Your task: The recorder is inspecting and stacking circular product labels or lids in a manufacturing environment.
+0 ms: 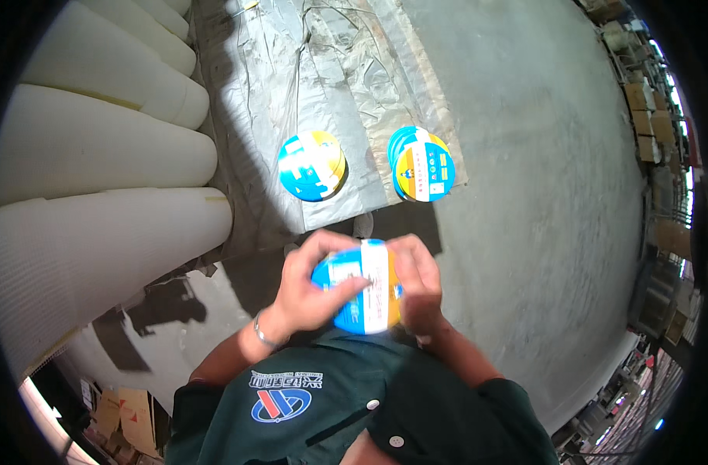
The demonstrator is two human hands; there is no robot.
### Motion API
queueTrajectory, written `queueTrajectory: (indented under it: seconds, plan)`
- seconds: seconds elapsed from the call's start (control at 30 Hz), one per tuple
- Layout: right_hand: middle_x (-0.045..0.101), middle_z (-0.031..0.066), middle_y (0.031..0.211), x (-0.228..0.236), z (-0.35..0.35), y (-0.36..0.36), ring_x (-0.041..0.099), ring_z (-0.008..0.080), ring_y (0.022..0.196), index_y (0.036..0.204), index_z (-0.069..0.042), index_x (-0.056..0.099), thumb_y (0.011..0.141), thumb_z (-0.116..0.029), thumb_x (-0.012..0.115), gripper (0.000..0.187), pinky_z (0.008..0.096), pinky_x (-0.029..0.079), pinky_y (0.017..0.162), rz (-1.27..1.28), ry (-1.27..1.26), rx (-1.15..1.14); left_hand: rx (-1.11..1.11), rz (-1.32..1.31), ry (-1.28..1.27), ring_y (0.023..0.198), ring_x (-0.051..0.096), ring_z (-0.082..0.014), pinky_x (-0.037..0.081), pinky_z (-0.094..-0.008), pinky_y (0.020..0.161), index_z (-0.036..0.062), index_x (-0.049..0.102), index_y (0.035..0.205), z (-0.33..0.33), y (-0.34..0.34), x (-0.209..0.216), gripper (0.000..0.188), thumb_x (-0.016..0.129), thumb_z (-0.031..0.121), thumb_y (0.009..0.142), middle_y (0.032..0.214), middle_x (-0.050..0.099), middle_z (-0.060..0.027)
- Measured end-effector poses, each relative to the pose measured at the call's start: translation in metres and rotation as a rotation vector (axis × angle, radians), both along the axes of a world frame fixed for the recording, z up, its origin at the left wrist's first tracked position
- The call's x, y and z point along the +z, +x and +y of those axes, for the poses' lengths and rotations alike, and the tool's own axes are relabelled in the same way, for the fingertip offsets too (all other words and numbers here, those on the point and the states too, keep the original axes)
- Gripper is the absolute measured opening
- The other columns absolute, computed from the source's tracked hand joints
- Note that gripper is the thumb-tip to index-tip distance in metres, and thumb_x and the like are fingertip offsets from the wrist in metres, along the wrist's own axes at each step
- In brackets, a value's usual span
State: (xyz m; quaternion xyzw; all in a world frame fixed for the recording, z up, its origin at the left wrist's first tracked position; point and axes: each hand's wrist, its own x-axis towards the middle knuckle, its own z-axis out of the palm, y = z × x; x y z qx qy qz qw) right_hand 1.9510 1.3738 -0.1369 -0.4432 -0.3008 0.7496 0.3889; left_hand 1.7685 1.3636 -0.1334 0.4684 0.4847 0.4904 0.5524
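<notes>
In front of my chest I hold a round, flat disc (378, 306) with a blue and yellow printed face and a white band across its middle. My left hand (306, 284) is closed on the left side, its thumb lying over the face and its fingers behind. On the right edge my right hand (417, 284) is closed too, its fingers slightly blurred. Whether one disc or several are in my hands, I cannot tell. Past my hands stand two piles of similar discs, a left pile (311, 166) and a right pile (424, 169), the right one slightly fanned.
The piles rest on a wrinkled silvery sheet (354, 97) spread over the concrete floor (532, 209). Large white rolls (114, 143) line the left side. Cardboard boxes (643, 116) and cluttered shelving run along the far right, with more cardboard (137, 418) at the lower left.
</notes>
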Motion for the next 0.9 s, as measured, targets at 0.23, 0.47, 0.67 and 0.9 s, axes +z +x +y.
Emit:
queueTrajectory:
  seconds: [0.23, 0.47, 0.67, 0.9]
  plan:
    - [0.063, 0.0094, 0.113, -0.026, 0.046, -0.002, 0.059, 0.0154, 0.106, 0.129, 0.0, 0.054, 0.106, -0.042, 0.036, 0.051, 0.0295, 0.044, 0.097, -0.014, 0.002, 0.006, 0.198, -0.654, -0.483, 0.092, 0.065, -0.009, 0.054, -0.0257, 0.08, 0.0051, 0.057, 0.116, 0.025, 0.017, -0.068, 0.03, 0.069, 0.02, 0.093, 0.104, 0.068, -0.0039]
    - [0.066, 0.0064, 0.109, -0.031, 0.047, 0.016, 0.06, 0.0106, 0.101, 0.123, 0.005, 0.059, 0.106, -0.033, 0.042, 0.044, 0.0269, 0.046, 0.092, -0.046, -0.147, 0.114, 0.247, -0.965, -0.519, 0.098, 0.067, -0.0143, 0.056, -0.0299, 0.087, 0.007, 0.056, 0.122, 0.027, 0.033, -0.085, 0.028, 0.062, 0.02, 0.097, 0.11, 0.068, -0.0062]
    - [0.067, 0.0037, 0.104, -0.03, 0.055, 0.031, 0.06, 0.0076, 0.094, 0.117, 0.006, 0.061, 0.104, -0.028, 0.051, 0.038, 0.0244, 0.048, 0.085, 0.007, -0.211, 0.107, 0.245, -0.991, -0.52, 0.102, 0.066, -0.0169, 0.056, -0.0329, 0.089, 0.0069, 0.054, 0.124, 0.035, 0.042, -0.098, 0.03, 0.061, 0.021, 0.098, 0.113, 0.067, -0.0078]
    - [0.067, 0.0041, 0.099, -0.019, 0.061, 0.045, 0.061, 0.0082, 0.092, 0.11, 0.005, 0.065, 0.1, -0.029, 0.059, 0.036, 0.0259, 0.05, 0.081, -0.002, -0.123, 0.248, 0.183, -0.984, -0.495, 0.106, 0.066, -0.0204, 0.055, -0.0374, 0.093, 0.011, 0.052, 0.13, 0.046, 0.051, -0.106, 0.037, 0.056, 0.032, 0.1, 0.117, 0.066, -0.0073]
